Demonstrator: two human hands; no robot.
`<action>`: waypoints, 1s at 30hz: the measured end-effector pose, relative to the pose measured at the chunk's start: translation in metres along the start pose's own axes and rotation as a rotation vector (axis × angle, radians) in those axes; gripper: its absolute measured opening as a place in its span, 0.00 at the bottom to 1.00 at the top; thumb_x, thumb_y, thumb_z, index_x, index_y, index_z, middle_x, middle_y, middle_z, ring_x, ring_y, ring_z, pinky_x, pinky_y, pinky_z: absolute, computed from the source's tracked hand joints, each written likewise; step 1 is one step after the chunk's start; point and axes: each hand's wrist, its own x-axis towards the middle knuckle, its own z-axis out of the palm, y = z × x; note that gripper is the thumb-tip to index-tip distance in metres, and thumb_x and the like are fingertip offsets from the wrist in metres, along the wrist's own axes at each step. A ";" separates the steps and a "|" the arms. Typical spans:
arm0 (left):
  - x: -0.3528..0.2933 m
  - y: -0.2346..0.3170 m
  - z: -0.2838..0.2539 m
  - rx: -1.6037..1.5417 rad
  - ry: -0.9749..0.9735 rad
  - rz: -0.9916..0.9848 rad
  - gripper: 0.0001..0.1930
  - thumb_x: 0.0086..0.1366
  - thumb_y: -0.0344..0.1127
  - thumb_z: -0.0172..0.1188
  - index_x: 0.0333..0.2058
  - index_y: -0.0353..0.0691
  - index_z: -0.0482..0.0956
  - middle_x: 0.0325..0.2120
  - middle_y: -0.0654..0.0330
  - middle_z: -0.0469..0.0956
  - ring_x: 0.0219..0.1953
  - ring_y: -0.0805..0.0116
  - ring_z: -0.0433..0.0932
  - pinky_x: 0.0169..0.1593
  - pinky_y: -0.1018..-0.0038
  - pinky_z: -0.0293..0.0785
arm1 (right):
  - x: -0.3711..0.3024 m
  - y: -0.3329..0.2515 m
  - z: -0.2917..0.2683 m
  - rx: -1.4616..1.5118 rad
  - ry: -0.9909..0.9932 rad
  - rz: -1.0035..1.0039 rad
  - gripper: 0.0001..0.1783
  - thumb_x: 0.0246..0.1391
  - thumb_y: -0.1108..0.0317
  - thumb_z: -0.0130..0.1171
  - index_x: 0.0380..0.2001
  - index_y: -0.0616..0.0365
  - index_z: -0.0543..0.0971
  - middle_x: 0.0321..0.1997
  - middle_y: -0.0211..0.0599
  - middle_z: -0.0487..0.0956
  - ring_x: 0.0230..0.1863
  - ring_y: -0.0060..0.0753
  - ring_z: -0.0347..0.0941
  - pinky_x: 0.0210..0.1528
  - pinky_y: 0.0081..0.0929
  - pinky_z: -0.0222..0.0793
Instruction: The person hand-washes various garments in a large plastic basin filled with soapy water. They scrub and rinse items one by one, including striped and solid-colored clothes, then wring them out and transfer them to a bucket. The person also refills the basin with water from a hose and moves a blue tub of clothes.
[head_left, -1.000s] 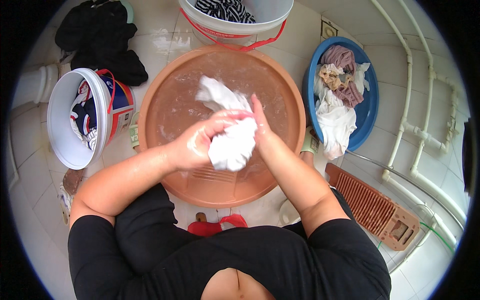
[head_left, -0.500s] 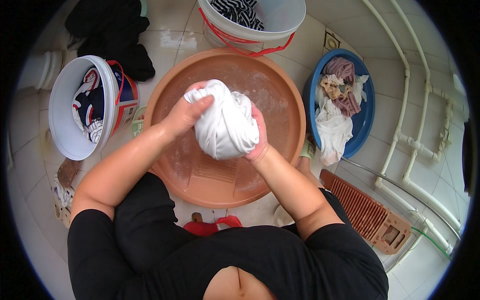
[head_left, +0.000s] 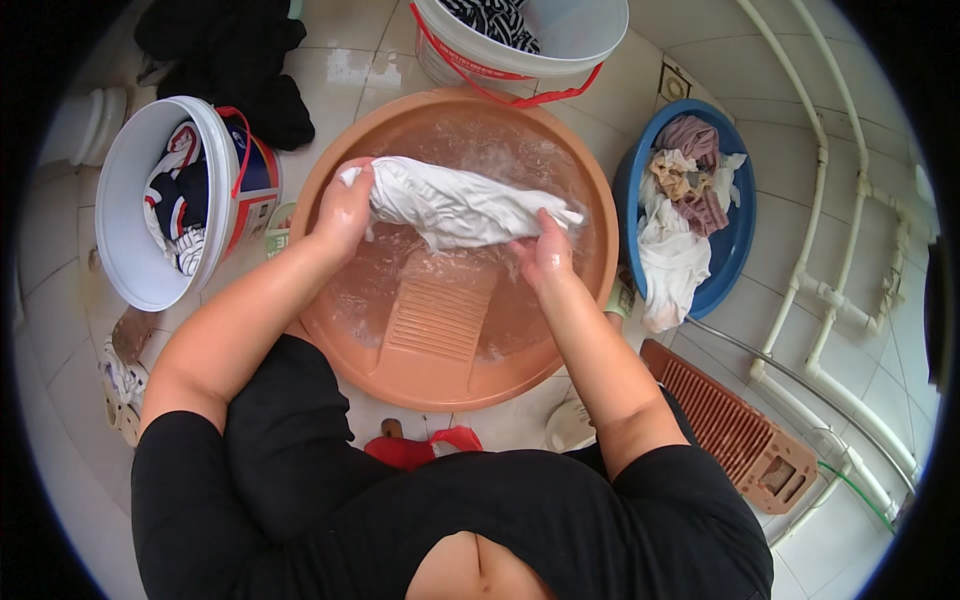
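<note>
A wet white cloth garment [head_left: 455, 205] is stretched sideways over the big orange-brown basin [head_left: 603, 215]. My left hand [head_left: 345, 208] is closed round its bunched left end. At the other end my right hand [head_left: 547, 250] grips the lower edge, thumb on top and fingers partly hidden beneath. Rippling water with some foam lies in the basin under the cloth. A ridged washboard [head_left: 440, 320] slopes up at the basin's near side, below the garment.
On the left a white bucket [head_left: 140, 240] holds dark and striped clothes. Another white bucket [head_left: 585, 30] with a red handle stands behind the basin. A blue tub [head_left: 738, 225] of laundry, a loose brown washboard [head_left: 730, 420] and wall pipes [head_left: 815, 220] are on the right. Black clothing [head_left: 235, 80] lies far left.
The white garment went from a bundled ball in both hands to a stretched length lower over the water. My hands moved apart, and the water is now more stirred.
</note>
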 end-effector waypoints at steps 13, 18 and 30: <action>0.040 -0.053 -0.012 1.479 -0.828 -0.133 0.38 0.50 0.35 0.59 0.60 0.57 0.55 0.58 0.48 0.55 0.60 0.47 0.56 0.60 0.59 0.55 | 0.043 0.000 0.017 -2.005 -0.504 -0.430 0.39 0.45 0.49 0.57 0.60 0.44 0.57 0.64 0.45 0.56 0.62 0.50 0.54 0.63 0.49 0.43; 0.042 -0.065 -0.001 0.171 -0.325 -0.341 0.39 0.51 0.38 0.59 0.61 0.51 0.50 0.58 0.51 0.57 0.61 0.53 0.54 0.58 0.61 0.58 | 0.067 0.026 0.008 -0.978 -0.368 -0.328 0.29 0.42 0.57 0.61 0.49 0.55 0.70 0.52 0.48 0.69 0.51 0.47 0.66 0.52 0.37 0.62; 0.027 -0.016 0.032 -0.867 -0.534 -0.707 0.35 0.54 0.60 0.55 0.55 0.42 0.64 0.51 0.54 0.68 0.53 0.57 0.66 0.58 0.60 0.58 | -0.062 0.047 0.068 -0.721 -0.708 -0.826 0.14 0.35 0.76 0.48 0.31 0.58 0.72 0.32 0.38 0.70 0.33 0.36 0.68 0.38 0.27 0.66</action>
